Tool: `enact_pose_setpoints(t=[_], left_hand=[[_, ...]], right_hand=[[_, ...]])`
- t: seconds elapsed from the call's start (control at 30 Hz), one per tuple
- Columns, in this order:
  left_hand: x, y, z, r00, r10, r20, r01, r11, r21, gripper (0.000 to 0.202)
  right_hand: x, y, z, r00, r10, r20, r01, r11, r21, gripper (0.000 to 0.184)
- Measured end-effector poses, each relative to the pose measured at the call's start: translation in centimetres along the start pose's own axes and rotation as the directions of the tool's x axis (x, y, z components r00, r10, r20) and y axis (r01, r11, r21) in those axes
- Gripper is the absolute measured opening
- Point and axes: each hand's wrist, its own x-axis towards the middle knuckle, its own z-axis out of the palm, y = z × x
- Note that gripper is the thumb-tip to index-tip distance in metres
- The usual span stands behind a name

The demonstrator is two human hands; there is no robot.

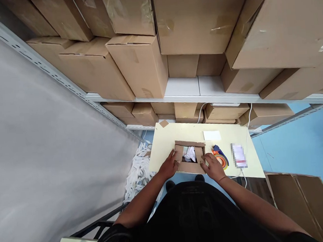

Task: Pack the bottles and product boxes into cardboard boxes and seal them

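The left hand (168, 167) lies spread flat on the left flap of the open cardboard box (189, 167), and the right hand (213, 167) rests loosely bent on its near right corner, neither gripping. The box sits between them, mouth pointing up, near square so its long axis is unclear; an orange tape dispenser (221, 158) lies just beyond the right knuckles
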Motion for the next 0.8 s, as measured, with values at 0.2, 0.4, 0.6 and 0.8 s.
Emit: enact_pose_setpoints(t=[0.2, 0.4, 0.6, 0.8], left_hand=[[-0.8, 1.4, -0.3, 0.974, 0.157, -0.163, -0.126, 0.975, 0.182, 0.057], [2.6, 1.8, -4.0, 0.957, 0.159, -0.241, -0.137, 0.985, 0.103, 0.059], [8.3, 2.6, -4.9, 0.999, -0.005, -0.05, -0.003, 0.987, -0.158, 0.056], [6.1, 2.6, -4.3, 0.999, 0.027, -0.035, -0.033, 0.984, -0.172, 0.048]], right_hand=[[1.9, 0.2, 0.0, 0.984, -0.178, -0.01, 0.175, 0.977, -0.121, 0.029], [-2.2, 3.7, -1.9, 0.946, -0.323, 0.012, 0.319, 0.927, -0.196, 0.055], [-2.0, 2.4, 0.5, 0.996, -0.086, -0.028, 0.087, 0.996, 0.026, 0.063], [2.6, 0.6, 3.3, 0.915, 0.384, -0.122, -0.351, 0.909, 0.223, 0.06]])
